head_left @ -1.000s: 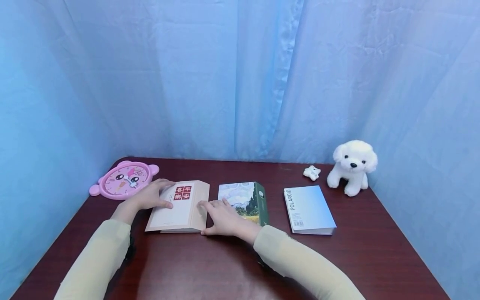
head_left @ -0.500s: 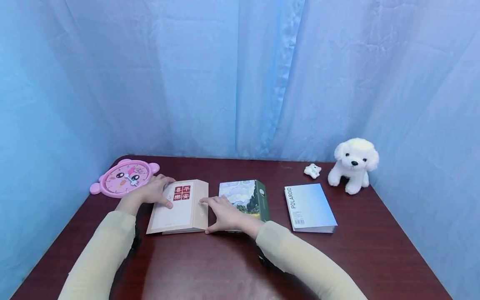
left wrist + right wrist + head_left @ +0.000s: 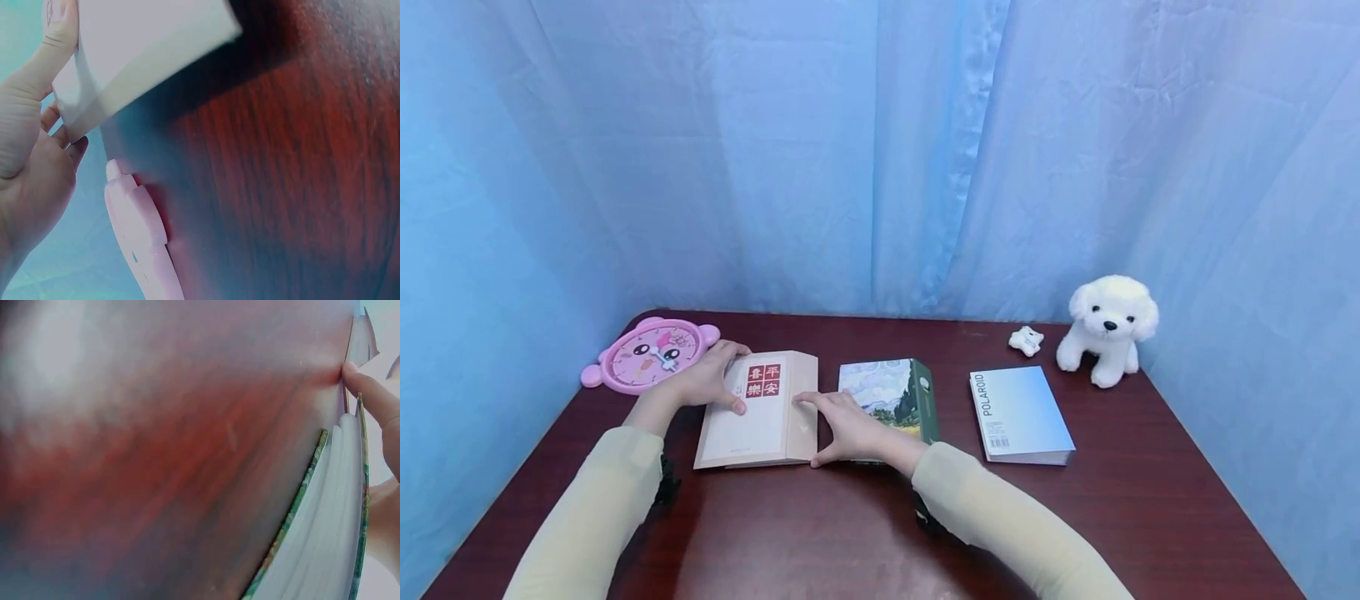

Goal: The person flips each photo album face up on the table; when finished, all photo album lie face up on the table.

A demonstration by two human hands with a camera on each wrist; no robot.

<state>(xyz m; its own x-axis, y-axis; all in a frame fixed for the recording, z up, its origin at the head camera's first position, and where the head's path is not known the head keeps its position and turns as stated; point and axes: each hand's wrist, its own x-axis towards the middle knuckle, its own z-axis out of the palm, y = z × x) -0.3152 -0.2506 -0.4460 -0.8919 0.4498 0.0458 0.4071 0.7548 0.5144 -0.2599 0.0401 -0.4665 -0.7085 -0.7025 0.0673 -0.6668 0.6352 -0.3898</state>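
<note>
A beige book [image 3: 763,429] with red squares of characters lies at the left-middle of the table. My left hand [image 3: 707,379] grips its left edge, thumb on the cover and fingertips under the edge, as the left wrist view shows at the book [image 3: 150,44]. My right hand [image 3: 853,429] touches the book's right side, index finger on the cover near the spine and thumb at the near right corner. Behind this hand lies a green-spined book [image 3: 887,392] with a painted landscape cover, partly hidden; its page edges show in the right wrist view.
A pink clock [image 3: 647,358] lies just left of my left hand. To the right are a white-and-blue POLAROID album [image 3: 1022,417], a small white star-shaped thing [image 3: 1026,341] and a white plush dog [image 3: 1108,329]. Blue curtains [image 3: 790,167] hang behind the table [image 3: 820,533].
The beige book's cover has risen a little, its far edge now higher in view. My right hand has shifted slightly right from its first position, while the left hand keeps hold.
</note>
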